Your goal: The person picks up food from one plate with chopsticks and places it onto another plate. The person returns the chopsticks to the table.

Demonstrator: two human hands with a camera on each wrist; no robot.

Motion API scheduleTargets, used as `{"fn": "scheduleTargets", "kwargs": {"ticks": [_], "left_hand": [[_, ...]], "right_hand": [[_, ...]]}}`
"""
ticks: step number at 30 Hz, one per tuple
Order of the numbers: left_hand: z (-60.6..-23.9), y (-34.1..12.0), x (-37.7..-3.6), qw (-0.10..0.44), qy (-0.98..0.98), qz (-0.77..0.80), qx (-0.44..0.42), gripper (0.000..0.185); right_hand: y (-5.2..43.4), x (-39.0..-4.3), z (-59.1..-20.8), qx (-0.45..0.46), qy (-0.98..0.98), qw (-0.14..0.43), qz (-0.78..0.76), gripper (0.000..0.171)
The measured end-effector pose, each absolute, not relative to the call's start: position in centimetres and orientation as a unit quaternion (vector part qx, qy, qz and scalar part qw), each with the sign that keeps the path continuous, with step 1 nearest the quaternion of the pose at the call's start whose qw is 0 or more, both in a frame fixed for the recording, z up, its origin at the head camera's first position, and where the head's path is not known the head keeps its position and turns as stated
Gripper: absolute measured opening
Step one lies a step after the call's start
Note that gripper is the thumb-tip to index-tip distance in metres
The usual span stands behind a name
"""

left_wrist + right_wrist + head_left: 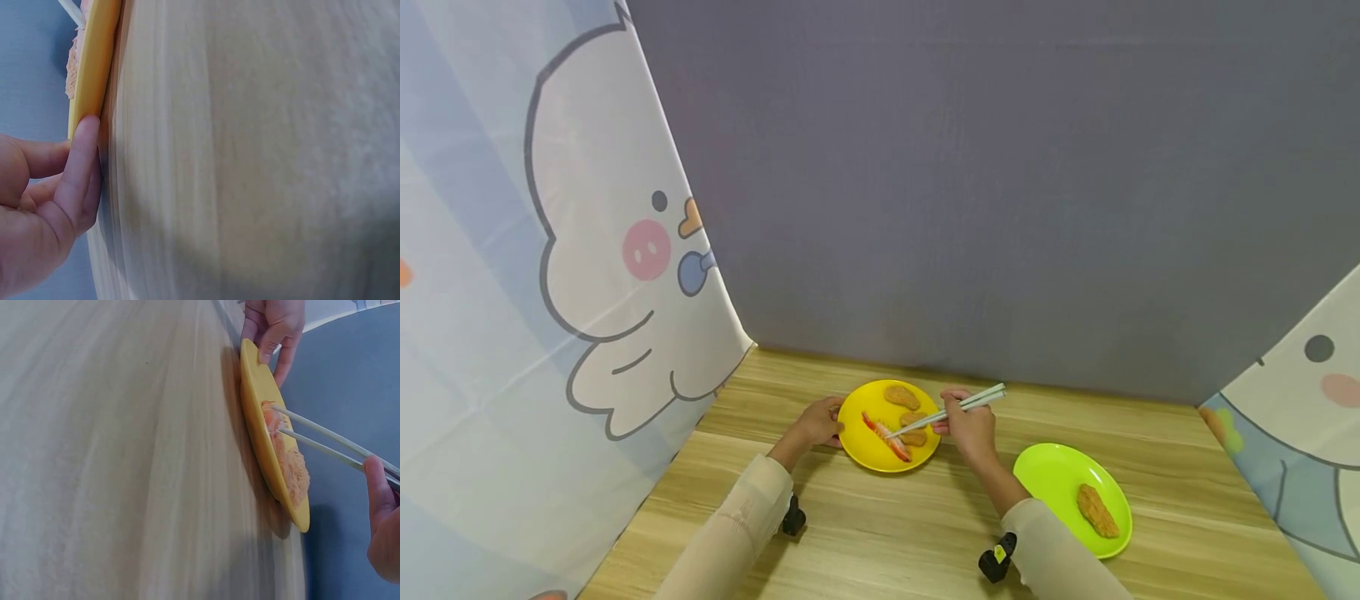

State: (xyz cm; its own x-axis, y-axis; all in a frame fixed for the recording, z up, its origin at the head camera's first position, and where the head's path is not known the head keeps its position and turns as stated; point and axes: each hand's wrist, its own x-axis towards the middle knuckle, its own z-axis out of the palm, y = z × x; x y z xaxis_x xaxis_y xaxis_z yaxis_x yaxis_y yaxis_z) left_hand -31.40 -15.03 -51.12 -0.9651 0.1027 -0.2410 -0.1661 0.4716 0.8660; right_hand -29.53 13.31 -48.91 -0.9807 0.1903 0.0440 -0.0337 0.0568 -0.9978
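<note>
A yellow plate (867, 457) sits mid-table, bearing a red-and-white shrimp (898, 448) and several breaded nuggets (902, 397). My left hand (818, 423) pinches its left rim, thumb above and fingers under the edge, as the left wrist view shows. Pale chopsticks (958, 407) are gripped in my right hand (973, 429), at the plate's right side. Their tips are at the shrimp, one on either side or on top of it; whether they squeeze it I cannot tell. In the right wrist view the chopsticks (331, 442) stand slightly apart.
To the right, a green plate (1051, 483) holds one fried piece (1097, 510), partly beside my right forearm. A grey wall (985, 208) closes off the back of the wooden table (880, 533). Cartoon-printed panels (602, 292) stand at both sides.
</note>
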Motion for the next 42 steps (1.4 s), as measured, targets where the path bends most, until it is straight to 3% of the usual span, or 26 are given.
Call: {"fn": "scheduleTargets", "kwargs": {"ticks": [11,29,42], "left_hand": [[-51.4,-15.1,-31.5,0.129,0.854,0.505,-0.017,0.053],[-51.7,-15.1,-31.6,0.128,0.849,0.512,-0.015,0.056],[-51.5,-15.1,-31.6,0.127,0.850,0.511,-0.012,0.055]], "right_hand": [[15.6,-29.1,-46.7,-0.045,-0.713,0.107,0.692,0.025],[22.6,-25.0,-43.4,0.013,-0.767,0.145,0.625,0.028],[28.7,-22.7,-42.3,-0.018,-0.767,0.163,0.620,0.014]]}}
